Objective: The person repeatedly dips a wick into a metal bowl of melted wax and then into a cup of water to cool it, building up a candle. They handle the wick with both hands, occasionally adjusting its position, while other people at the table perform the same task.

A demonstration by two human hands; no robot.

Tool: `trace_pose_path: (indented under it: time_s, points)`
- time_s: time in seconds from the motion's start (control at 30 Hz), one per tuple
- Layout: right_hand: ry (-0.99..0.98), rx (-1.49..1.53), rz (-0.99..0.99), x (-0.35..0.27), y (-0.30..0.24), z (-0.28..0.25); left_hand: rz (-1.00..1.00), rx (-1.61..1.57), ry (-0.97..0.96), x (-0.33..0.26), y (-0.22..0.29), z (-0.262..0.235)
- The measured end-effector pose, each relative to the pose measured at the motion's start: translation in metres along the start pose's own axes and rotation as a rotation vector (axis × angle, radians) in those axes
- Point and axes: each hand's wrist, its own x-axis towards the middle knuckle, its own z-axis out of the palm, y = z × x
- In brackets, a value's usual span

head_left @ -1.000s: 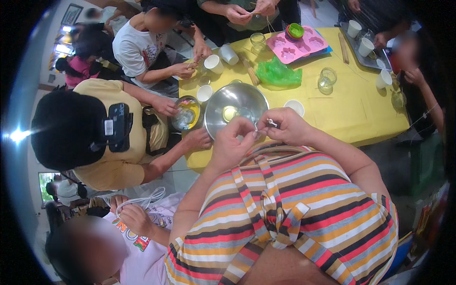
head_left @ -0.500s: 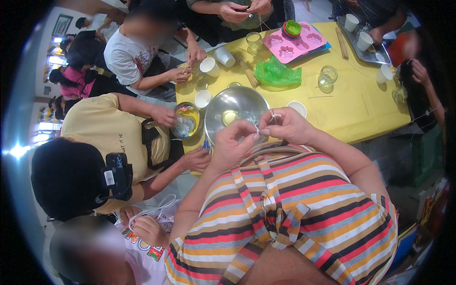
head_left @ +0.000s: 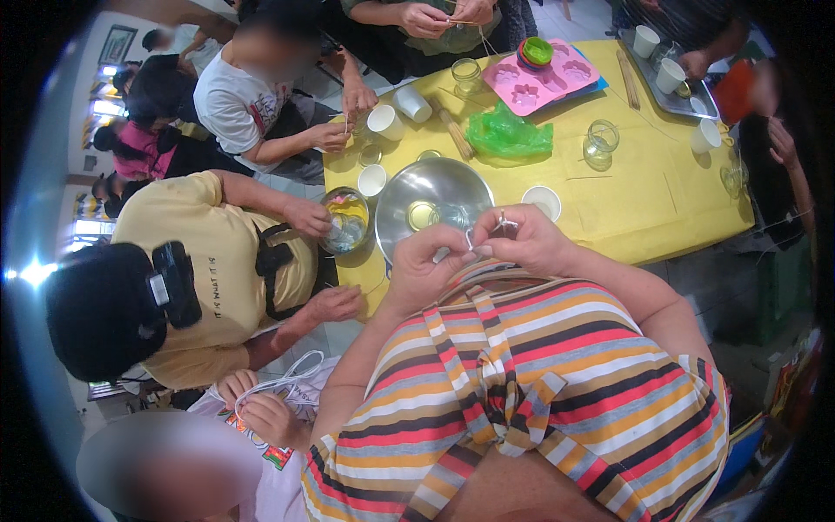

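Note:
A short white string (head_left: 470, 239) runs between my hands, close to my body and over the near edge of the table. My left hand (head_left: 428, 265) pinches one end between thumb and fingertips. Opposite it, my right hand (head_left: 532, 242) grips the same string, with a small loop or knot showing at its fingers. The fingertips of both hands nearly meet. Just beyond them sits a large steel bowl (head_left: 409, 178) with glass jars (head_left: 450, 216) inside. A white paper cup (head_left: 543, 204) stands beyond my right hand.
On the yellow-covered table (head_left: 626, 217) lie a green plastic bag (head_left: 509, 135), a pink mold (head_left: 557, 78), glass jars and paper cups. A smaller bowl (head_left: 348, 235) is at the left, by a person in a yellow shirt (head_left: 222, 270). Another person holds white cord (head_left: 291, 374) at my lower left.
My hands have shifted only slightly, still on the string. The person in yellow has leaned back, and their nearer hand has drawn left, away from the blue-handled scissors.

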Motion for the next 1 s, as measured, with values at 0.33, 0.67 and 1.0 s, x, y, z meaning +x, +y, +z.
trace_pose_path:
  time_s: [0.33,0.67,1.0]
  points:
    - [0.029,0.085,0.125,-0.004,-0.004,0.003,0.262,0.431,-0.043,0.002,0.006,-0.001]
    - [0.025,-0.129,-0.011,-0.001,-0.005,0.003,0.385,0.549,-0.131,0.009,0.012,-0.008]
    - [0.022,0.432,0.255,0.001,0.002,0.009,0.560,0.630,-0.085,0.008,-0.002,-0.011]
